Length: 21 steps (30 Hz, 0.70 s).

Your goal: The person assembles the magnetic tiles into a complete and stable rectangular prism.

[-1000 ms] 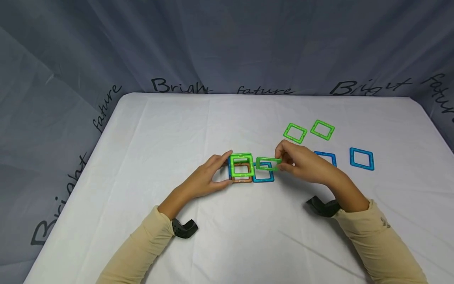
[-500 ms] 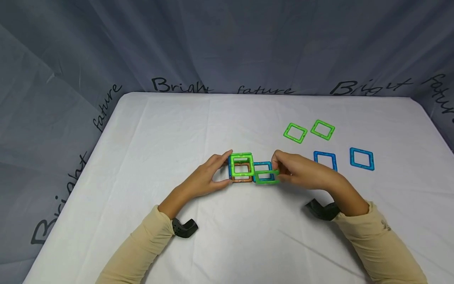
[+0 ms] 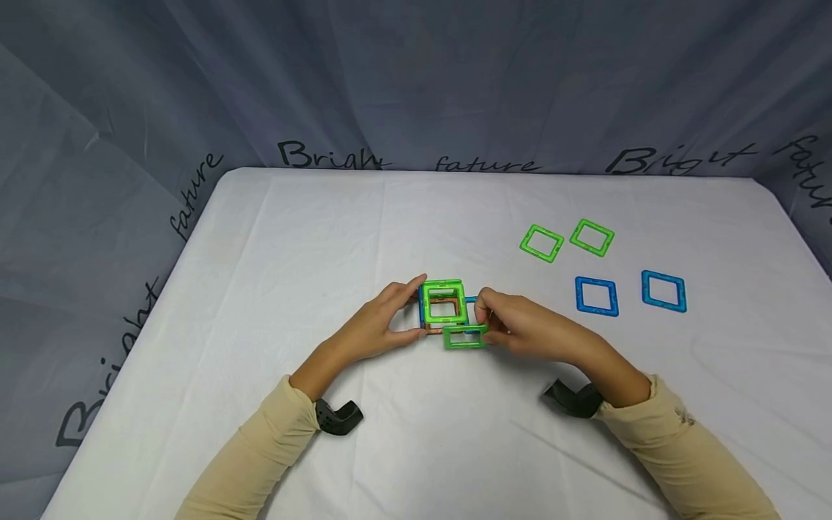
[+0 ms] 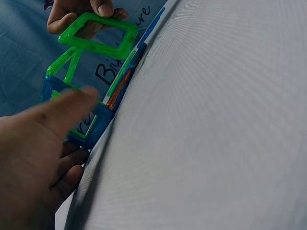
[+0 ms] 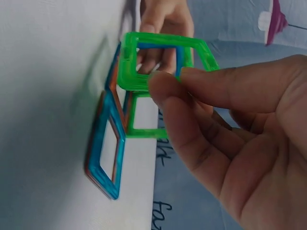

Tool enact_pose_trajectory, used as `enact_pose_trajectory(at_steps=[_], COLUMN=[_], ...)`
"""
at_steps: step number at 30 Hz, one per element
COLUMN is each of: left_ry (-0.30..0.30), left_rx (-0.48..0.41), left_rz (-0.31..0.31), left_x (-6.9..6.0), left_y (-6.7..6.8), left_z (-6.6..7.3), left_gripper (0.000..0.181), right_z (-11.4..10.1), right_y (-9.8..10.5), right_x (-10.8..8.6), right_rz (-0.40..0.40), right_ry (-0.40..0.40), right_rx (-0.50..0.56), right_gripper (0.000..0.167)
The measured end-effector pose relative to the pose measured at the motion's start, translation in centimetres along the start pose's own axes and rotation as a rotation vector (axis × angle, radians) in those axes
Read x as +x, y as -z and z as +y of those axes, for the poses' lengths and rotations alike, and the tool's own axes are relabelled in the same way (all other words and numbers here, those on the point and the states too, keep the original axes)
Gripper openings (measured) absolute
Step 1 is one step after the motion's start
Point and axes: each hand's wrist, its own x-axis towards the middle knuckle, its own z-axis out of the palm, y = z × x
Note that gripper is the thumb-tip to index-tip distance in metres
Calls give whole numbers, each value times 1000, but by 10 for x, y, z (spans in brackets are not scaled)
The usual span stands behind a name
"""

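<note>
In the head view my left hand [image 3: 383,325] holds the left side of a small box of square magnetic tiles, thumb at the near corner and forefinger at the far corner. A green tile [image 3: 425,303] tops the box, an orange tile [image 3: 434,331] lies at its base, and a blue tile [image 4: 98,129] stands at its left side. Between thumb and fingers, my right hand [image 3: 533,326] pinches another green magnetic tile [image 3: 463,347] near the box's front. A flat blue tile [image 5: 98,139], partly hidden by that hand in the head view, adjoins the base.
Two green tiles [image 3: 542,256] [image 3: 591,250] lie on the white tabletop [image 3: 312,238] at the back right. Two blue tiles [image 3: 596,312] [image 3: 663,307] lie nearer, to the right. Grey cloth [image 3: 416,79] hangs behind the table.
My right hand has carried its green tile left and toward me, from above the flat blue tile to the front of the box. The left hand stays in place.
</note>
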Motion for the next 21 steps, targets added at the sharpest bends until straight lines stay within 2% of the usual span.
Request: enact_pose_trajectory(at_steps=[11, 17, 21], left_ry=[-5, -16, -22], left_rx=[2, 6, 10], left_rz=[-1, 8, 14], left_x=[0, 0, 0], left_y=[0, 0, 0], left_z=[1, 0, 0], left_gripper=[83, 83, 83], right_z=[-5, -6, -5], right_y=[-13, -18, -21], right_x=[4, 5, 6], right_rz=[37, 110, 157], right_ry=[20, 10, 24], right_rx=[34, -11, -100], right_gripper=[29, 30, 30])
